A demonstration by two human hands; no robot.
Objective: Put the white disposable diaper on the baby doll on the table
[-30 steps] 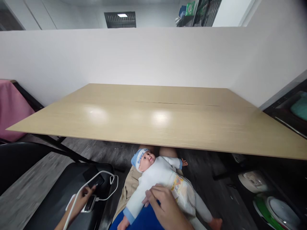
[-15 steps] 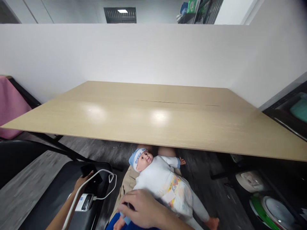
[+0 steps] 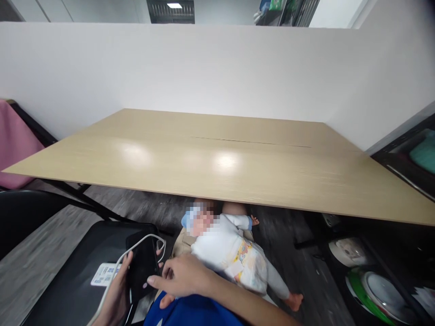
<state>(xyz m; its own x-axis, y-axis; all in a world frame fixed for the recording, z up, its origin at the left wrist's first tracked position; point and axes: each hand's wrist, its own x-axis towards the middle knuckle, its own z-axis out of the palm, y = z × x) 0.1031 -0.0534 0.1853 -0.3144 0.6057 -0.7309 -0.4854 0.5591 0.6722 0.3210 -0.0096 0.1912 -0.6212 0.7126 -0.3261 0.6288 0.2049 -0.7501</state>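
A baby doll (image 3: 231, 253) in a white top, a blue cap and a printed diaper lies on my lap, just under the front edge of the table. My left hand (image 3: 117, 296) holds a black phone (image 3: 142, 265) with a white cable (image 3: 136, 246) plugged in, above the black chair seat. My right hand (image 3: 181, 276) reaches across from the doll to the phone, its fingers stretched out and the fingertips touching the phone's edge. Its wrist rests against the doll's side.
A long pale wooden table (image 3: 217, 158) fills the middle, backed by white partition walls. A black chair (image 3: 61, 271) with a white power bank (image 3: 105, 274) stands at the left. Bowls and lidded pots (image 3: 377, 290) sit on the floor at the right. Pink cloth (image 3: 15, 145) hangs far left.
My left hand picked the phone up from the chair seat and tilted it toward me. My right hand slid left off the doll's body to the phone. The view shifted down slightly.
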